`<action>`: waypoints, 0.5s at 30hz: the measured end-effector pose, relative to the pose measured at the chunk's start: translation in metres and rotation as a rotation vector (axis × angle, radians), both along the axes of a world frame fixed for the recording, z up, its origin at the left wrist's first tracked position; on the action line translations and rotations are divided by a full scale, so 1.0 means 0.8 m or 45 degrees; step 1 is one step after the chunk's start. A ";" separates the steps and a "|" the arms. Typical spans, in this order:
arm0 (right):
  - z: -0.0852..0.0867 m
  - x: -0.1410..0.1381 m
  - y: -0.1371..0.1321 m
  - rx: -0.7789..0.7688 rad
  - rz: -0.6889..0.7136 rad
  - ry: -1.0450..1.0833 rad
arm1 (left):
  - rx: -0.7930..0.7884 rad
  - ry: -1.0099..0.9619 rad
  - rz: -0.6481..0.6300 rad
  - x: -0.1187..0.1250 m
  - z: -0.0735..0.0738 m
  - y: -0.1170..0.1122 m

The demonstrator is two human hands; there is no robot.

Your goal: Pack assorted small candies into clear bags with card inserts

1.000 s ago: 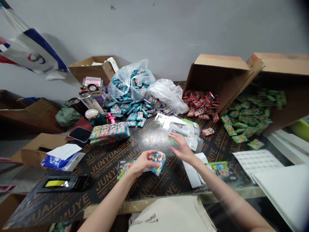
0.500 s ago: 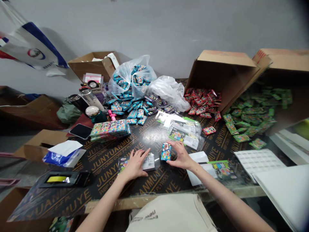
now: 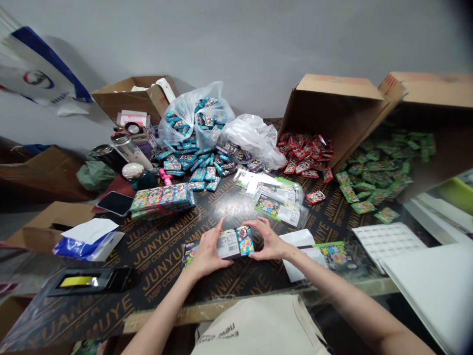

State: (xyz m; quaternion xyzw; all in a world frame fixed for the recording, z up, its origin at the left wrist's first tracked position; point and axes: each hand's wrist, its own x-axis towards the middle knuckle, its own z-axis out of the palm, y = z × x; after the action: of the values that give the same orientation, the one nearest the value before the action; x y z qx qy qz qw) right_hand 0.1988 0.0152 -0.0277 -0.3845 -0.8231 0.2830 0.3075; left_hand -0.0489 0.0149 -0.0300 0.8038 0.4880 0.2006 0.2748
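Facing inward, half-curled, left hand (image 3: 209, 252) clasps a printed package (image 3: 226, 243), right hand (image 3: 269, 240) pinches a blue packet (image 3: 245, 240).

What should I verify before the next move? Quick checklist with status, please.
1. Right hand has the blue packet: ok, between thumb and fingers.
2. Left hand on the printed card: ok, touching; firmness of hold cannot tell.
3. Blue packet at the card's right end: ok.
4. Blue packet inside any clear sleeve: cannot tell.
5. Loose red packet apart from both hands: ok.
6. Tape dispenser apart from both hands: ok.
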 end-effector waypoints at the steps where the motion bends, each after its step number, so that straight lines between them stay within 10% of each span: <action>1: 0.001 0.001 0.000 0.008 -0.032 0.003 | -0.009 -0.003 0.023 0.001 0.001 0.001; 15: 0.007 0.004 0.005 -0.086 -0.058 0.105 | -0.115 -0.051 -0.001 0.011 0.014 0.013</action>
State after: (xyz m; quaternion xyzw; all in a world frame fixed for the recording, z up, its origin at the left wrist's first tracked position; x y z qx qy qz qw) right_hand 0.2022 0.0193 -0.0220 -0.4012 -0.7907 0.3192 0.3345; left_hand -0.0400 0.0253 -0.0186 0.7866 0.4905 0.1943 0.3207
